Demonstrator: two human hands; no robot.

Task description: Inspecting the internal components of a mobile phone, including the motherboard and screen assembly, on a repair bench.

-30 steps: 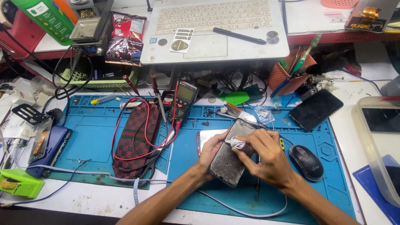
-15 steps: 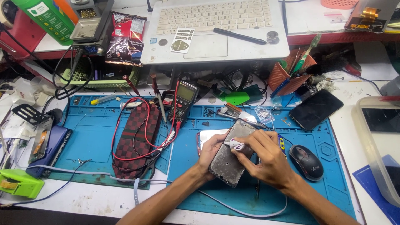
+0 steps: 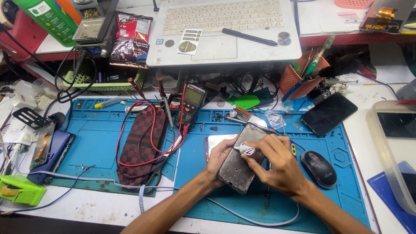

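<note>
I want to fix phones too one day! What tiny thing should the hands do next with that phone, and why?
Probably slide the small white tube a little further along the phone frame. The right hand presses the tube's tip onto the frame's upper part, while the left hand steadies its left edge over the blue mat. Most of the frame lies below the tip.

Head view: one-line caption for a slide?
Left hand steadies a bare phone frame on a blue repair mat while right hand presses a small white tube onto it.
</note>
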